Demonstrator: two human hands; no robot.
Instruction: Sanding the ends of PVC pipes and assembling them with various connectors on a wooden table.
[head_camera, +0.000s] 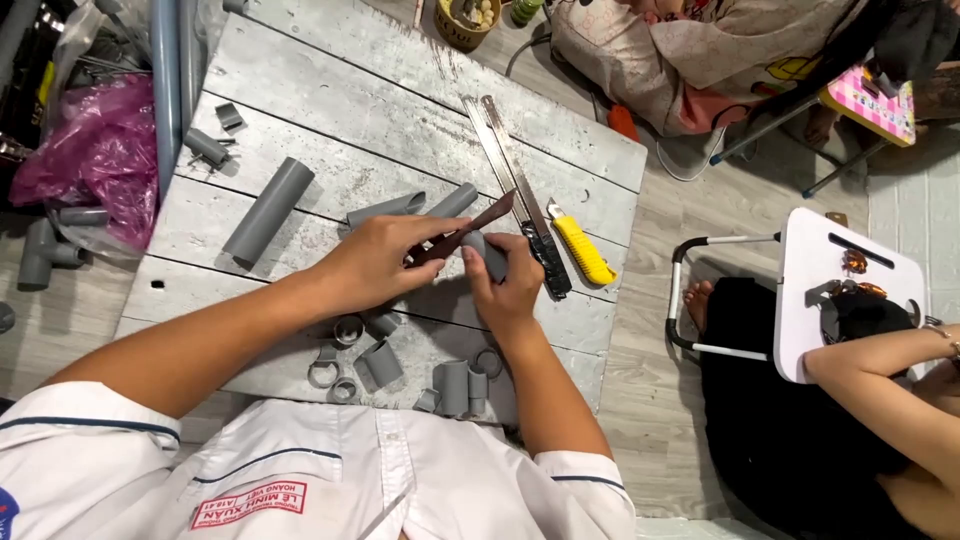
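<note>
We grip a short grey pipe piece (487, 252) in our right hand (507, 285) above the whitewashed board (300, 80). Our left hand (375, 262) is clenched on a brown strip (470, 228) laid against it. Cut rings (345, 330), a hacksaw (520, 190) and a yellow knife (580, 248) lie nearby.

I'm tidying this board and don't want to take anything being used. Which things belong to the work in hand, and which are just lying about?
In use:
- left hand holding a brown strip
- right hand holding a short grey pipe piece

Lying about:
- long grey pipe
- cut pipe rings
- hacksaw
- yellow utility knife
- pink plastic bag
</note>
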